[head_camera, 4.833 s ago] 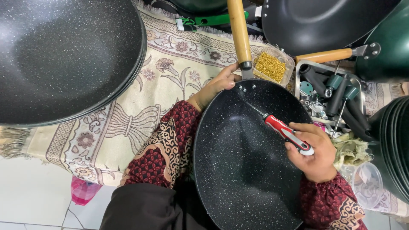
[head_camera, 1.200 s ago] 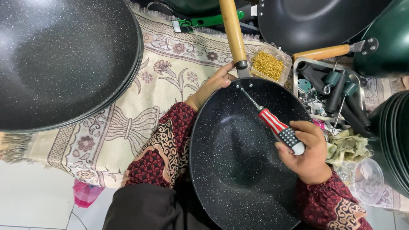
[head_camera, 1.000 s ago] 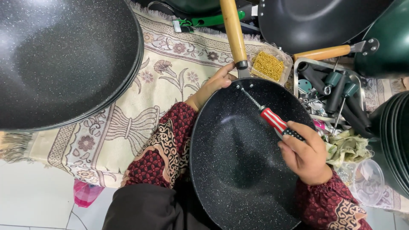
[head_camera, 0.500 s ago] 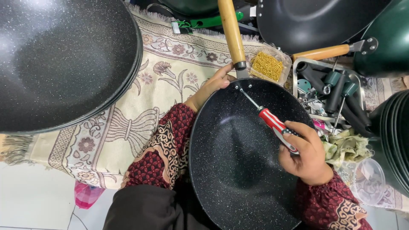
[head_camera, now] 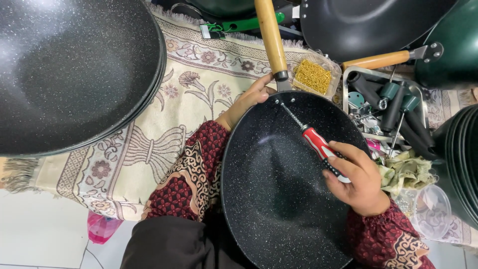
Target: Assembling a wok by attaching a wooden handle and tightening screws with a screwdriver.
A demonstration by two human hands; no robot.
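A person seated over a patterned rug (head_camera: 149,149) works inside a black speckled wok (head_camera: 284,199) held in the lap, its wooden handle (head_camera: 270,37) pointing away from the body. The right hand (head_camera: 356,177) has its fingers wrapped tight around the red-and-black grip of a screwdriver (head_camera: 318,147), whose metal shaft slants up to the rim where the handle bracket joins the pan. The left hand (head_camera: 249,97) clasps that rim just beside the bracket, thumb and fingers curled over the edge. Beyond the wok sit a small clear tub of gold screws (head_camera: 313,75) and a metal tray of dark handles and tools (head_camera: 388,99). A stack of large speckled woks (head_camera: 69,69) lies on the rug at the left, with more dark pans (head_camera: 368,25) at the top right.
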